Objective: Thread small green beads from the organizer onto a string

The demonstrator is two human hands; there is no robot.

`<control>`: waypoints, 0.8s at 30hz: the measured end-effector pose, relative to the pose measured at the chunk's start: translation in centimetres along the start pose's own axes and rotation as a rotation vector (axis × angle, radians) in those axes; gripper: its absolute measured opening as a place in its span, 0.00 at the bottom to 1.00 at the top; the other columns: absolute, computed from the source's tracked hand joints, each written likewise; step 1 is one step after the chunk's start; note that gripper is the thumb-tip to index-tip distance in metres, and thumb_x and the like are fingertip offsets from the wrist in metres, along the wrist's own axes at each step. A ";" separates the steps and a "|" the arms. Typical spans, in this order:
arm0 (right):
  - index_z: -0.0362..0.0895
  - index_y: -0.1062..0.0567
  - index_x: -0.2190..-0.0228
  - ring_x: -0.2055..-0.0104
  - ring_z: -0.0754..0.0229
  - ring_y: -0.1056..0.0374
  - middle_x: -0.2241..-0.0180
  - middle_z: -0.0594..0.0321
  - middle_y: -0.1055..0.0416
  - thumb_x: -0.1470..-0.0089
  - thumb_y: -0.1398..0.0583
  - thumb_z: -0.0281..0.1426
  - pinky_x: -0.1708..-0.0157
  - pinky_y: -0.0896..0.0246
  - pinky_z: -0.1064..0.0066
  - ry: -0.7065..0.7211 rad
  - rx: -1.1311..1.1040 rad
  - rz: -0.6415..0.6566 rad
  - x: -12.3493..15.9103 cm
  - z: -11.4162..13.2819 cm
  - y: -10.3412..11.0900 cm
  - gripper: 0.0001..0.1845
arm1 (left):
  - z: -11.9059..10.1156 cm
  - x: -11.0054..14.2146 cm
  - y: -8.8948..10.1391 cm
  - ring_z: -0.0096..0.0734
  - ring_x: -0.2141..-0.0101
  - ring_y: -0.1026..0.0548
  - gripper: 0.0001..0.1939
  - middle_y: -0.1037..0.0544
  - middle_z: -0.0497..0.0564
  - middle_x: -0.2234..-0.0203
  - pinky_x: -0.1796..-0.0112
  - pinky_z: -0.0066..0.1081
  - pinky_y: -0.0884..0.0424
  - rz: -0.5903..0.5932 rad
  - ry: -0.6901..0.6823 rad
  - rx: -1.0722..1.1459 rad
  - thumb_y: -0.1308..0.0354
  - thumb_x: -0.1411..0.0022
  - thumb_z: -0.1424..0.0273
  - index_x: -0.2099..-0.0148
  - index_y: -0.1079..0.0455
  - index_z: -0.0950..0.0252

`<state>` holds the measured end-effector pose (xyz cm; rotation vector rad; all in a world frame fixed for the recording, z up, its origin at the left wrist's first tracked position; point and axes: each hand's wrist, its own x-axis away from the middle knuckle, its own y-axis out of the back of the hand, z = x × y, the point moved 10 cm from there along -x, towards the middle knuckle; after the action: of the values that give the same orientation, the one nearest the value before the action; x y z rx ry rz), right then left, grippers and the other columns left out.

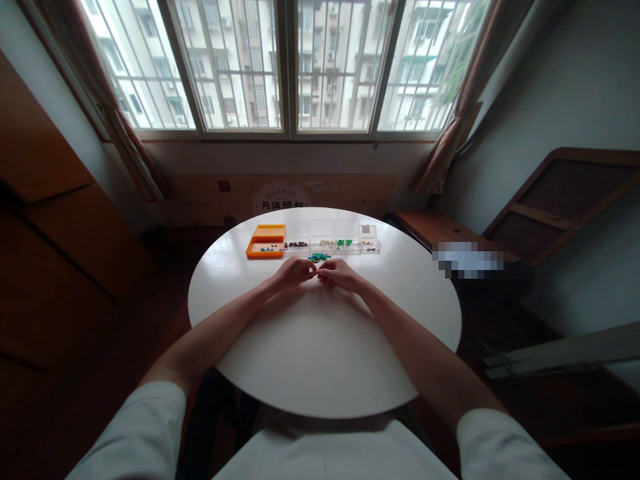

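Both my hands rest on a round white table, fingertips meeting in the middle. My left hand and my right hand are both closed in a pinch; what they pinch is too small to make out. Just beyond the fingertips lies a small pile of teal and green beads. Behind it stands a clear compartment box with dark, pale and green beads in separate cells. An orange tray with a few small beads sits to its left.
A large barred window with curtains fills the far wall. A wooden cabinet stands at the left. A wooden bench and a leaning wooden frame are at the right.
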<state>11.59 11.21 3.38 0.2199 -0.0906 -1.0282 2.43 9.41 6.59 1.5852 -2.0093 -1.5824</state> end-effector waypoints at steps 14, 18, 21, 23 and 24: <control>0.37 0.25 0.75 0.81 0.69 0.37 0.81 0.63 0.30 0.52 0.39 0.28 0.82 0.44 0.79 -0.022 -0.031 -0.009 -0.1 -0.6 0.1 0.06 | 0.1 0.0 0.1 0.20 0.81 0.34 0.12 0.28 0.46 0.83 0.77 0.21 0.44 -0.014 -0.004 -0.015 0.44 0.42 0.64 0.67 0.23 0.66; 0.37 0.24 0.75 0.80 0.69 0.37 0.80 0.62 0.29 0.53 0.38 0.30 0.81 0.43 0.79 -0.013 -0.053 -0.012 -0.3 -0.8 0.2 0.07 | 0.2 0.0 0.3 0.20 0.81 0.35 0.12 0.29 0.46 0.84 0.78 0.21 0.44 -0.031 -0.003 -0.025 0.44 0.42 0.64 0.67 0.22 0.65; 0.37 0.24 0.75 0.80 0.69 0.36 0.79 0.62 0.28 0.53 0.38 0.30 0.80 0.42 0.79 -0.013 -0.073 -0.008 -0.4 -1.0 0.2 0.07 | 0.2 0.0 0.3 0.20 0.81 0.35 0.11 0.29 0.46 0.84 0.78 0.21 0.44 -0.034 0.002 -0.028 0.44 0.42 0.65 0.66 0.22 0.65; 0.37 0.24 0.75 0.79 0.69 0.36 0.79 0.62 0.28 0.53 0.38 0.30 0.80 0.42 0.79 -0.009 -0.084 -0.003 -0.4 -1.0 0.2 0.07 | 0.2 0.0 0.3 0.20 0.81 0.35 0.11 0.29 0.46 0.84 0.78 0.21 0.44 -0.032 0.005 -0.027 0.44 0.42 0.65 0.66 0.22 0.65; 0.37 0.24 0.75 0.79 0.69 0.36 0.79 0.62 0.28 0.53 0.38 0.30 0.80 0.42 0.79 -0.009 -0.088 -0.002 -0.5 -1.1 0.2 0.07 | 0.2 0.0 0.3 0.20 0.81 0.35 0.12 0.28 0.46 0.83 0.78 0.21 0.44 -0.032 0.006 -0.026 0.44 0.42 0.65 0.66 0.22 0.65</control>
<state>11.74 11.88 2.42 0.1357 -0.0528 -1.0333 2.09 9.53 6.74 1.6189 -1.9621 -1.6056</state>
